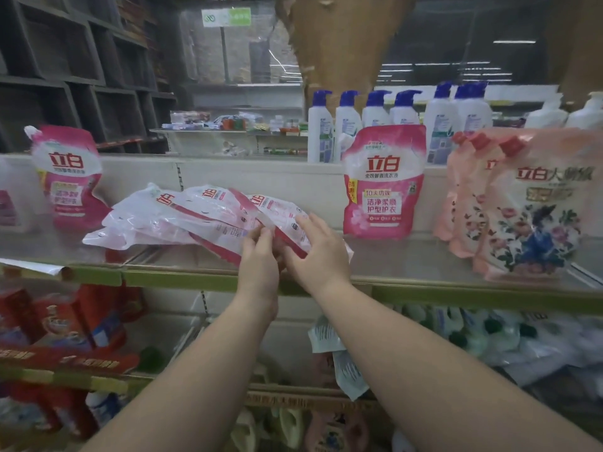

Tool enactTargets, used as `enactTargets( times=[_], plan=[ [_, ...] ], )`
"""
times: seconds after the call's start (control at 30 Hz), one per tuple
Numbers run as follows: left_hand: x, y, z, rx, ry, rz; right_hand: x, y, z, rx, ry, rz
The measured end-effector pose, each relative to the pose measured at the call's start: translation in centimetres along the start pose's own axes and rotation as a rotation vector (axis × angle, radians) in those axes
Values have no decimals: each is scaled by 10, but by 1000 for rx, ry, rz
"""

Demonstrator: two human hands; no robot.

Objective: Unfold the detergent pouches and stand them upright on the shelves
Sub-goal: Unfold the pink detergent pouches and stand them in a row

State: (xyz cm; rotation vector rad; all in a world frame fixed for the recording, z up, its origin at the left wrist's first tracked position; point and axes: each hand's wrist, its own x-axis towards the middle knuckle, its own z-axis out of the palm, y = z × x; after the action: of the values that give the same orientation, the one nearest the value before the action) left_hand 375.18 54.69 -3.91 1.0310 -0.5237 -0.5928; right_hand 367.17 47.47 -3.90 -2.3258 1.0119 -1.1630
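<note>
Both hands met at the near end of the flat pouches (182, 216), a stack lying on the shelf (456, 290) with its long axis running left to right. The left hand (259, 265) fingers pinched the edge; the right hand (318, 252) fingers spread over it (one upright pouch (383, 182) stood just right).

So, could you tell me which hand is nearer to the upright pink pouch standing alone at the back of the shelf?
The right hand. It lies on the flat pouch pile, just left of and below the upright pink pouch. The left hand is further left, pinching the pile's edge.
</note>
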Motion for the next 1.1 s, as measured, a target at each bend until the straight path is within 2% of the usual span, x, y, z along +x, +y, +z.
enactTargets(
  times=[0.2, 0.43, 0.57, 0.73, 0.9, 1.1],
  plan=[
    [10, -7, -12, -19, -74, -81, 4, -6, 3, -118, -68, 24],
    [18, -6, -20, -32, -154, -86, 21, -13, 14, -272, -130, 63],
    [19, -3, -18, -24, -191, -82, 25, -9, 20, -335, -114, 14],
    [21, -4, -8, 0, -190, -82, 25, -6, 15, -327, -133, -4],
    [30, -1, 1, 72, -179, -52, 32, 0, 3, -239, -55, -34],
    [43, 3, 16, 63, -142, -79, 39, 9, -12, -104, 22, 68]
  ],
)
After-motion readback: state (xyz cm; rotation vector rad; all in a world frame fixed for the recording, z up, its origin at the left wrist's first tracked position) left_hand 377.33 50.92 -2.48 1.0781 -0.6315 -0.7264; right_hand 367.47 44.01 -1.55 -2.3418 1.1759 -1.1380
